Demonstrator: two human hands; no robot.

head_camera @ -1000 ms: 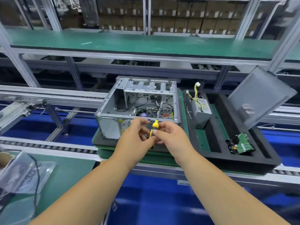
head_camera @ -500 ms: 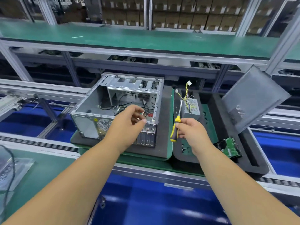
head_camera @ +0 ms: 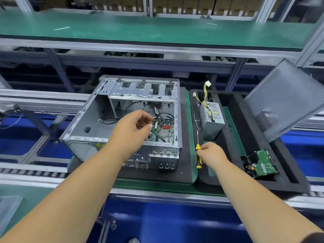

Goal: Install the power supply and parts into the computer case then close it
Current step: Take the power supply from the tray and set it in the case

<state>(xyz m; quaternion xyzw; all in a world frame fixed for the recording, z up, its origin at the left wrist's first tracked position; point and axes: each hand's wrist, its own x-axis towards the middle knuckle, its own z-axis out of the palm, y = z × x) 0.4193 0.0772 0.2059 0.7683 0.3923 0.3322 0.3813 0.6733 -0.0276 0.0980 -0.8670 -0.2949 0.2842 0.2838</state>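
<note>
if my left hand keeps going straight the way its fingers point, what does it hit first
Most likely the black cable lying over the motherboard inside the open case; the left hand hovers just short, though depth is unclear.

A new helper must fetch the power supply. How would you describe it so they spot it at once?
Look in the black foam tray right of the open computer case. At its far end stands the power supply, a grey metal box. Unlike the green circuit board nearer you, it sprouts yellow wires.

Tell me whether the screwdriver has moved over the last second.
Yes. The screwdriver, held by the right hand, went rightward from before the computer case toward the black tray.
</note>
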